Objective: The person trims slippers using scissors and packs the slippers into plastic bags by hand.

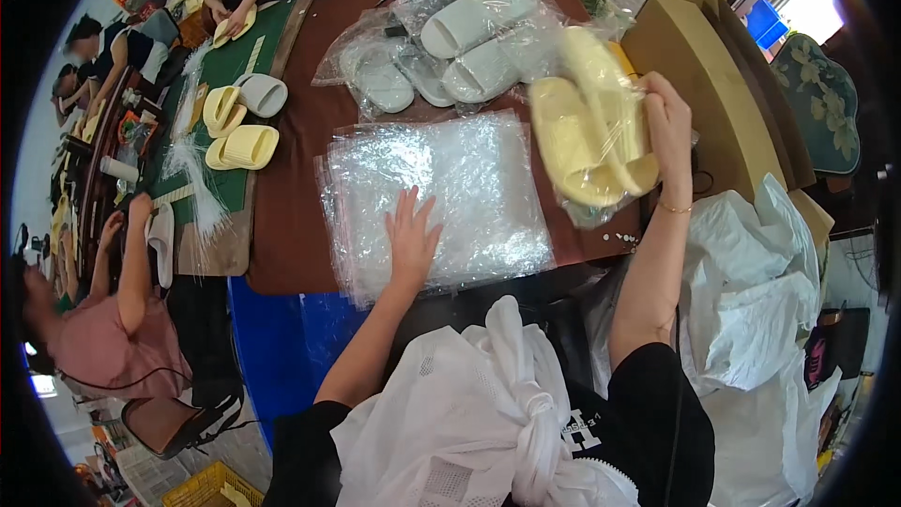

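White cloth bundle nearest — left hand flat on clear bags, right hand gripping bagged yellow slippers.

Left hand lies flat, fingers spread; right hand is raised, its grip closed.

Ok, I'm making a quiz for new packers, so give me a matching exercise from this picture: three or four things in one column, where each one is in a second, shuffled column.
Things:
1. left hand
2. right hand
3. loose yellow slippers
4. grey slippers in bags

Places:
A. on the green mat at the left
B. flat on the stack of clear plastic bags
C. at the far side of the brown table
D. holding the bagged yellow slippers above the table's right side

Pairs: 1-B, 2-D, 3-A, 4-C
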Available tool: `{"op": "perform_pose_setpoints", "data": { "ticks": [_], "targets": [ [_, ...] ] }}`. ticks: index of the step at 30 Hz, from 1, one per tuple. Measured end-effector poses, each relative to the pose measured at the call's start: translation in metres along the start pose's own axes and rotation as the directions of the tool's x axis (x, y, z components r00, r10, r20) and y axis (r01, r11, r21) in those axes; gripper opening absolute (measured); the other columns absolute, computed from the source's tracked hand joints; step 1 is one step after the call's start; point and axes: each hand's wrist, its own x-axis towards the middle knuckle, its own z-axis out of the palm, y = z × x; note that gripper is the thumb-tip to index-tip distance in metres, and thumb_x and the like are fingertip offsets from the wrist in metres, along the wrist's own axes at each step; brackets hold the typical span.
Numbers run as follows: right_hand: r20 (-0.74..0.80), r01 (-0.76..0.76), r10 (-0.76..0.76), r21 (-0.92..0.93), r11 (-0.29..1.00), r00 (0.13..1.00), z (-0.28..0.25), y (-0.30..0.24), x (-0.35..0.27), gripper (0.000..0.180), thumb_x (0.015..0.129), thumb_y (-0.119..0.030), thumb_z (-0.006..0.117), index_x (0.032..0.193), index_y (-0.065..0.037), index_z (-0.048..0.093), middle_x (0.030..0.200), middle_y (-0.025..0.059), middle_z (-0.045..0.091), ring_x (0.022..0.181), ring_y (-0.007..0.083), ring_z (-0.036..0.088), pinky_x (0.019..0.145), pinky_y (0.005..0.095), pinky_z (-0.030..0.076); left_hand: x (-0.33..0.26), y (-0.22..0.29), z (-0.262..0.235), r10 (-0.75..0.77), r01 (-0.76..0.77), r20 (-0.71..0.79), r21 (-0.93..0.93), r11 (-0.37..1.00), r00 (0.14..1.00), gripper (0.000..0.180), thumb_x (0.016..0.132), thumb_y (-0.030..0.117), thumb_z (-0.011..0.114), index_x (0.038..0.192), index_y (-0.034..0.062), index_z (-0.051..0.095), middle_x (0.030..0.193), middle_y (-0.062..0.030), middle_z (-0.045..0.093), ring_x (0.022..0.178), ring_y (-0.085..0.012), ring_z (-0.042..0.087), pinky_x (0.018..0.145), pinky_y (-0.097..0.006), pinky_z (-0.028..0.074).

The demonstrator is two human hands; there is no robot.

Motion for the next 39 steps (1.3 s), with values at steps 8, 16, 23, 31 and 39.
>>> {"op": "perform_pose_setpoints", "data": {
  "ticks": [8, 16, 23, 31, 39],
  "targets": [
    [0.355, 0.273, -0.450, 0.448, 0.851, 0.820, 0.066, -0.024, -0.044, 0.013, 0.081, -0.001, 0.048, 0.091, 0.000, 0.057, 0.094, 0.0108, 0.057, 0.094, 0.0261, 0.055, 0.088, 0.0309, 0.044, 0.013, 0.026, -0.066, -0.309, 0.262, 0.419, -0.859, -0.441, 0.854, 0.087, 0.095, 0.063, 0.043, 0.155, 0.0090, 0.008, 0.147, -0.0214, 0.035, 0.128, -0.0365, 0.045, 0.104, -0.063, 0.039],
    [0.411, 0.299, -0.527, 0.501, 0.812, 0.744, 0.103, -0.050, -0.056, 0.007, 0.081, 0.000, 0.050, 0.087, 0.000, 0.054, 0.091, 0.0087, 0.054, 0.092, 0.0240, 0.054, 0.083, 0.0316, 0.044, -0.030, -0.012, -0.075, -0.477, 0.254, 0.252, -0.965, -0.062, 0.842, 0.072, 0.096, 0.039, 0.059, 0.154, 0.0186, 0.021, 0.138, -0.0148, 0.041, 0.122, -0.0317, 0.047, 0.101, -0.056, 0.043],
    [0.470, 0.215, -0.502, 0.539, 0.815, 0.726, 0.107, -0.062, -0.057, 0.012, 0.076, 0.006, 0.044, 0.085, 0.002, 0.052, 0.098, 0.0112, 0.055, 0.100, 0.0246, 0.054, 0.091, 0.0278, 0.040, -0.019, -0.003, -0.067, -0.460, 0.207, 0.382, -0.899, -0.385, 0.801, 0.062, 0.097, 0.028, 0.057, 0.149, 0.0185, 0.027, 0.136, -0.0108, 0.043, 0.119, -0.0269, 0.051, 0.094, -0.048, 0.047],
    [0.354, 0.490, -0.521, 0.179, 0.853, 0.777, 0.138, -0.026, -0.082, 0.035, 0.085, -0.005, 0.057, 0.120, -0.007, 0.059, 0.130, 0.0141, 0.052, 0.124, 0.0328, 0.047, 0.105, 0.0410, 0.038, -0.089, 0.007, -0.086, -0.613, 0.225, 0.178, -0.974, -0.001, 0.769, 0.048, 0.095, 0.012, 0.054, 0.139, 0.0111, 0.037, 0.129, -0.0115, 0.049, 0.113, -0.0229, 0.055, 0.093, -0.042, 0.048],
    [0.398, 0.098, -0.045, -0.116, 0.988, 0.916, 0.193, 0.056, -0.184, 0.053, 0.101, -0.032, 0.042, 0.151, -0.015, 0.034, 0.156, 0.0149, 0.031, 0.145, 0.0382, 0.022, 0.116, 0.0554, 0.015, -0.083, -0.018, -0.096, -0.627, 0.288, -0.258, -0.717, 0.634, 0.735, 0.034, 0.099, 0.015, 0.051, 0.129, -0.0003, 0.054, 0.128, -0.0131, 0.057, 0.121, -0.0196, 0.052, 0.102, -0.032, 0.040]
  ]
}}
